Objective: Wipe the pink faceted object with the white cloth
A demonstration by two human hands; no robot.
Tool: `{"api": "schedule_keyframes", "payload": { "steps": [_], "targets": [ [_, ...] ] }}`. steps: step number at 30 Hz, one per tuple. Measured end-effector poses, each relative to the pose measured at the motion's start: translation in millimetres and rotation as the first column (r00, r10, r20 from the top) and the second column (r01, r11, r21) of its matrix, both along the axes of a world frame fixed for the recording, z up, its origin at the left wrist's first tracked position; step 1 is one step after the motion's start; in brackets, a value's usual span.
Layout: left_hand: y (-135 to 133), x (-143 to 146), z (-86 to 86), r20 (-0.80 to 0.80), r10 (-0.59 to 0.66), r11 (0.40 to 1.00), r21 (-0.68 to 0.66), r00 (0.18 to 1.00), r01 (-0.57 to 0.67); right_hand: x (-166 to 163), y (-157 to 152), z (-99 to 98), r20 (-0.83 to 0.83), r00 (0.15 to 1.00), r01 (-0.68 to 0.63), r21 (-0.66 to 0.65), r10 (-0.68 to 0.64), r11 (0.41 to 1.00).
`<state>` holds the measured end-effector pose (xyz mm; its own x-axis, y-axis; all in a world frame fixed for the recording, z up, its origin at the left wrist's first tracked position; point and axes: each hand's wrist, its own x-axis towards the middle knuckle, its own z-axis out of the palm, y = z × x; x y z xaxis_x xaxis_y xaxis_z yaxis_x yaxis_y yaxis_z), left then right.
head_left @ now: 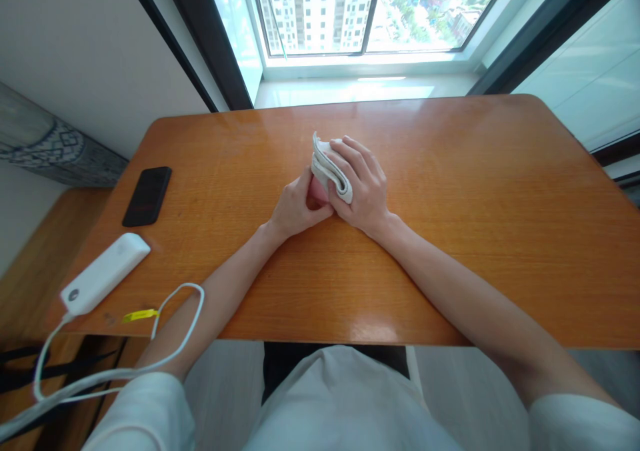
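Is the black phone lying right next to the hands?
No, the black phone lies far off at the table's left edge, while both hands hold the folded white cloth at the middle.

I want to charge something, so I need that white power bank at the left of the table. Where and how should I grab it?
Probably take the power bank across its long sides near the middle, coming down from above. It lies flat on the table, a slim rounded bar, and the cable plugs into its near end, so the middle is free to pinch.

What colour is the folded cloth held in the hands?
White, or off-white; the folded cloth shows best in the head view, above the orange-brown table.
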<state>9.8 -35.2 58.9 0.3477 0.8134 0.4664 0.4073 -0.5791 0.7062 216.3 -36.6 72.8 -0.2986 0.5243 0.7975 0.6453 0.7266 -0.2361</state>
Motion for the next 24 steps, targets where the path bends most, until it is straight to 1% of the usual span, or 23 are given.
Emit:
{"api": "schedule_keyframes", "payload": {
  "steps": [2,4,7,10,14,18,21,24],
  "targets": [
    [-0.2,-0.7,-0.8,0.009,-0.001,1.000,-0.007,1.000,0.001,-1.1,-1.4,0.9,0.010,1.000,0.000,-0.032,0.001,1.000],
    [-0.2,-1.3,-1.0,0.018,-0.008,1.000,-0.012,1.000,0.009,-2.4,-3.2,2.1,0.005,1.000,-0.002,-0.032,0.002,0.999],
    [0.0,-1.8,-0.9,0.028,-0.020,1.000,0.009,0.999,0.020,-3.8,-5.6,3.6,0.006,1.000,0.001,-0.014,-0.001,1.000],
    [0.3,-1.4,-0.5,0.034,-0.014,0.999,0.036,0.999,0.013,-4.8,-6.7,4.0,-0.014,1.000,0.024,-0.035,-0.024,0.999],
    [0.5,0.3,1.0,0.037,-0.018,0.999,0.044,0.999,0.016,-6.8,-6.0,3.5,-0.143,0.989,0.023,-0.084,-0.035,0.996],
    [-0.3,1.6,3.4,0.029,-0.011,1.000,0.028,1.000,0.010,-9.4,-3.4,2.7,-0.277,0.960,0.002,-0.158,-0.046,0.987],
    [-1.8,1.7,6.0,0.012,-0.008,1.000,0.014,1.000,0.008,-10.8,1.3,-2.8,-0.427,0.901,-0.021,-0.231,-0.082,0.973],
    [-3.2,1.5,8.5,0.012,-0.013,1.000,0.012,1.000,0.013,-10.0,9.3,-13.7,-0.556,0.811,-0.052,-0.376,-0.181,0.925]
  ]
}}
